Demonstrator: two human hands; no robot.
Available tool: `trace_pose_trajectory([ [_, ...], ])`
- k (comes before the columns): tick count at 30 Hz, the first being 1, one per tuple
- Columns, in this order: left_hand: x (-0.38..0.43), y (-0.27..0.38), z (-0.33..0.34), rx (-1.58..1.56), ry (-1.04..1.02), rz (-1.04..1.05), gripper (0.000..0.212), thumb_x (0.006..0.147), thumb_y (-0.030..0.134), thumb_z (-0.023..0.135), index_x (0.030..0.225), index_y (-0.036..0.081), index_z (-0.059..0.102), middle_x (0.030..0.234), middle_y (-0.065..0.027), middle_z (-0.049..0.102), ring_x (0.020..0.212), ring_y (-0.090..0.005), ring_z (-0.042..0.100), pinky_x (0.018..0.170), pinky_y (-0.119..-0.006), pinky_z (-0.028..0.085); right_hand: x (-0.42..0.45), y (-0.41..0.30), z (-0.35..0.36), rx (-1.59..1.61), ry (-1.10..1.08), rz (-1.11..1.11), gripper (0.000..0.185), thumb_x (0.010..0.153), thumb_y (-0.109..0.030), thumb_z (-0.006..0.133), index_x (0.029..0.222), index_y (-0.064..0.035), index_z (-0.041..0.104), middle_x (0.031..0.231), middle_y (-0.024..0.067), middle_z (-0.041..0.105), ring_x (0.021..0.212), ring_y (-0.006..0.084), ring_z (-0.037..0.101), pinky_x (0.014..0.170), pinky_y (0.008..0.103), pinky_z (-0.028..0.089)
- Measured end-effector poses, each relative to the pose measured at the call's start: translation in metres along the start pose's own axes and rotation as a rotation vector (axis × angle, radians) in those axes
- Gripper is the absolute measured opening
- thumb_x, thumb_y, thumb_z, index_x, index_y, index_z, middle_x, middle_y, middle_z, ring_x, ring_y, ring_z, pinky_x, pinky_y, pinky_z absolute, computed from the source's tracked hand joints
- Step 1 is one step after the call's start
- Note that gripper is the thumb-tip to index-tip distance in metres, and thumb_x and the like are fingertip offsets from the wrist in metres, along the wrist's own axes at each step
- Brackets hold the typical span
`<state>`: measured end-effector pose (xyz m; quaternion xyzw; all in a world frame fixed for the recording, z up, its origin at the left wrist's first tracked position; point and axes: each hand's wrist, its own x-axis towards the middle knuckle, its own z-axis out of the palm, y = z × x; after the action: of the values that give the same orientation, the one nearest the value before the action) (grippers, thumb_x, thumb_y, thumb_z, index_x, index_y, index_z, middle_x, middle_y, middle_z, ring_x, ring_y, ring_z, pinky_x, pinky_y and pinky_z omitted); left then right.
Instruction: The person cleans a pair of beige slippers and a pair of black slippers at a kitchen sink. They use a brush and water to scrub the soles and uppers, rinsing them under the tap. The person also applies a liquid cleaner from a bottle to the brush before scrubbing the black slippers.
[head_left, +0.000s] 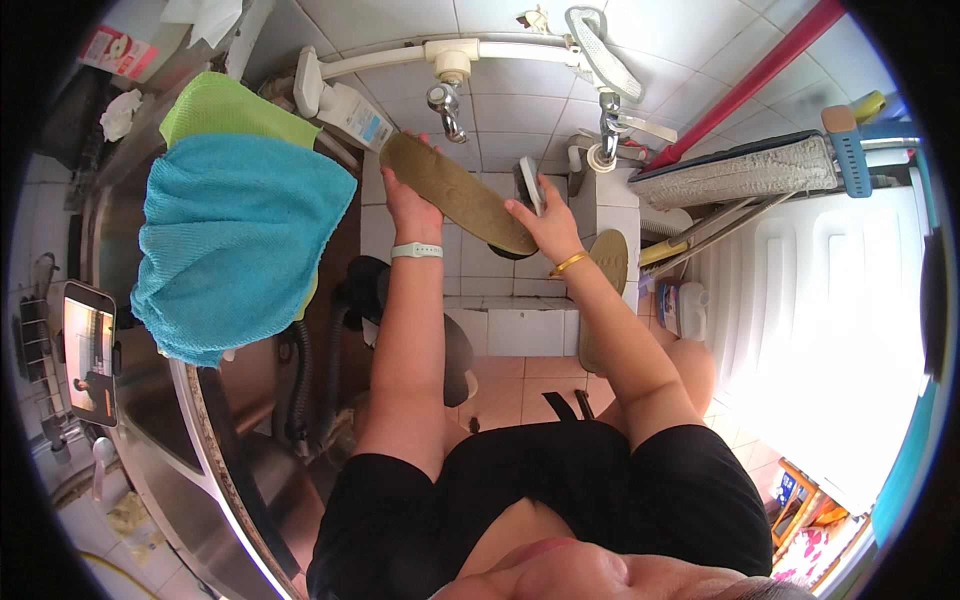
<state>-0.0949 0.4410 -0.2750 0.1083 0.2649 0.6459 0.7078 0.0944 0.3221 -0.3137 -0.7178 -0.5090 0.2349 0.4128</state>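
Observation:
An olive-green shoe insole or sole (457, 191) is held slantwise over a white-tiled wash basin (480, 289). My left hand (414, 206) grips its upper left end, thumb in front and fingertips behind. My right hand (553, 229) holds a scrub brush (531, 184) with a white back and dark bristles, while its thumb rests near the sole's lower right end. A dark edge shows beneath that end. A similar olive sole (609, 259) leans on the tiled ledge at the right, partly hidden by my right forearm.
Two metal taps (448, 112) (609, 124) project from a white pipe (521, 51). A white bottle (352, 112) stands left of them. Blue and green cloths (240, 232) (232, 109) hang at the left. A flat mop head (739, 176) and a red pole (750, 71) lean at the right.

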Motion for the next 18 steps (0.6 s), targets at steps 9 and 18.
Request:
trace_pose_trajectory([
  [9,-0.01,0.029,-0.017,-0.261,-0.232,-0.253,0.066,0.099,0.059,0.037,0.135,0.005,0.051,0.135,-0.0134,0.057,0.125,-0.0275,0.054,0.11,-0.048,0.039,0.076,-0.034,-0.02,0.15,-0.477,0.009,0.075,0.073,-0.007,0.077,0.142,-0.0086,0.048,0.102,0.0164,0.068,0.089,0.025,0.063,0.084,0.0351,0.051],
  [18,-0.028,0.029,-0.019,-0.017,-0.348,-0.771,0.053,0.101,0.038,0.05,0.141,0.003,0.048,0.137,-0.014,0.057,0.122,-0.0285,0.058,0.105,-0.043,0.044,0.138,-0.078,-0.001,-0.258,-0.66,-0.364,0.067,0.074,-0.007,0.074,0.137,-0.0162,0.054,0.12,0.018,0.065,0.107,0.037,0.063,0.091,0.0417,0.051],
])
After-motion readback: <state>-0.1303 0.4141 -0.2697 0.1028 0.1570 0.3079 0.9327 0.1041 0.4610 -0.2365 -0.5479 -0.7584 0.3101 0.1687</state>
